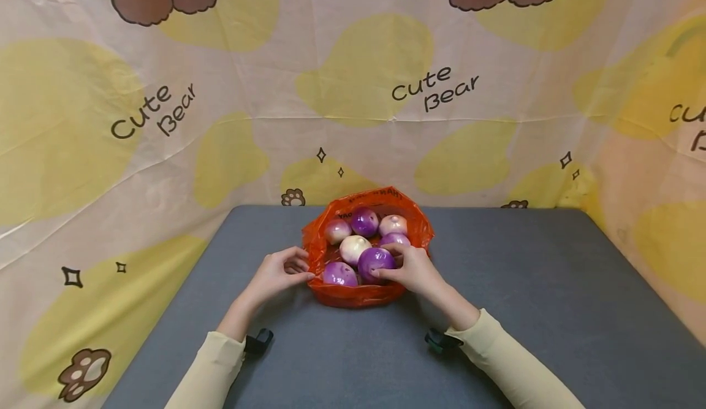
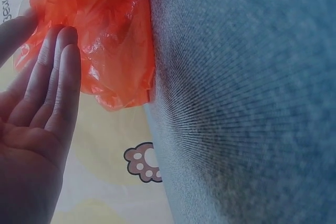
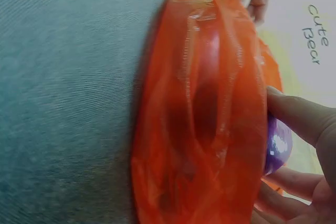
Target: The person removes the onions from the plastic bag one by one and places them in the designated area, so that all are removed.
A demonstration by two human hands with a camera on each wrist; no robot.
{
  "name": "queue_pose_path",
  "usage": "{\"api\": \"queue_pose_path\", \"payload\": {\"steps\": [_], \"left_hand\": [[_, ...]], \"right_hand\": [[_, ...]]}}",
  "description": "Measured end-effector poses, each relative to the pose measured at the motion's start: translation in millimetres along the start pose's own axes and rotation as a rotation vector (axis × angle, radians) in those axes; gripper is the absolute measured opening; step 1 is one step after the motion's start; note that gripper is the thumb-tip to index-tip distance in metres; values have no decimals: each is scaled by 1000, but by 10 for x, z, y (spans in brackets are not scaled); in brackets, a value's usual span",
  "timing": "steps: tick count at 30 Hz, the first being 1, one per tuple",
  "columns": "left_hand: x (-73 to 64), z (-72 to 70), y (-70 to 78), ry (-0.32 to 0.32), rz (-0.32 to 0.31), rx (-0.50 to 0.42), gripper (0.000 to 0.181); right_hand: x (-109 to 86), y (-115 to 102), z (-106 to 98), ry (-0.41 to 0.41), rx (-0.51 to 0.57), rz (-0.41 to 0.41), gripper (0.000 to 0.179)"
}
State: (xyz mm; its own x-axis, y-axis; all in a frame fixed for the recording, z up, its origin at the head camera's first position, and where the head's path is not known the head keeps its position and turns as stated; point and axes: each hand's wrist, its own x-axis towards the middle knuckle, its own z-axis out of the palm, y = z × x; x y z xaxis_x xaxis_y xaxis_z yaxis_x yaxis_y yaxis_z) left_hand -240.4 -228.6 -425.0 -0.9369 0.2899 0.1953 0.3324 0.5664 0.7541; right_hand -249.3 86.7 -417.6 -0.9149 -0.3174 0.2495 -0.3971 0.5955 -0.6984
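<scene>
Well, the right hand (image 1: 413,268) pinched a glossy purple onion (image 1: 373,261) between thumb and fingers, among other onions (image 1: 355,249) in an open orange-red plastic bag (image 1: 353,298). The left hand (image 1: 278,271) touched the bag's side, fingers slightly bent; I couldn't tell whether it pinched the plastic. The bag sat on a grey counter (image 1: 529,298) before a "Cute Bear" cloth (image 1: 342,96).

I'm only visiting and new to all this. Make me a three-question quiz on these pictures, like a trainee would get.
1. Relative to the bag, the onions lie: A) beside it; B) inside it; C) underneath it.
2. Fill in: the right hand grips an onion coloured ____.
3. True or false: the left hand grips an onion too.

Key: 1. B. 2. Purple. 3. False; it is at the bag's edge.
</scene>
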Motion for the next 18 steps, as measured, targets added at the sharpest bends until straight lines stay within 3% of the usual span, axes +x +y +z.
{"api": "queue_pose_path", "payload": {"steps": [10,18], "left_hand": [[0,-5,-22,-6,-12,3,35],[6,-8,-65,8,30,-14,36]], "right_hand": [[19,-53,-116,-15,58,58,52],[-6,-92,-236,26,50,101,57]]}}
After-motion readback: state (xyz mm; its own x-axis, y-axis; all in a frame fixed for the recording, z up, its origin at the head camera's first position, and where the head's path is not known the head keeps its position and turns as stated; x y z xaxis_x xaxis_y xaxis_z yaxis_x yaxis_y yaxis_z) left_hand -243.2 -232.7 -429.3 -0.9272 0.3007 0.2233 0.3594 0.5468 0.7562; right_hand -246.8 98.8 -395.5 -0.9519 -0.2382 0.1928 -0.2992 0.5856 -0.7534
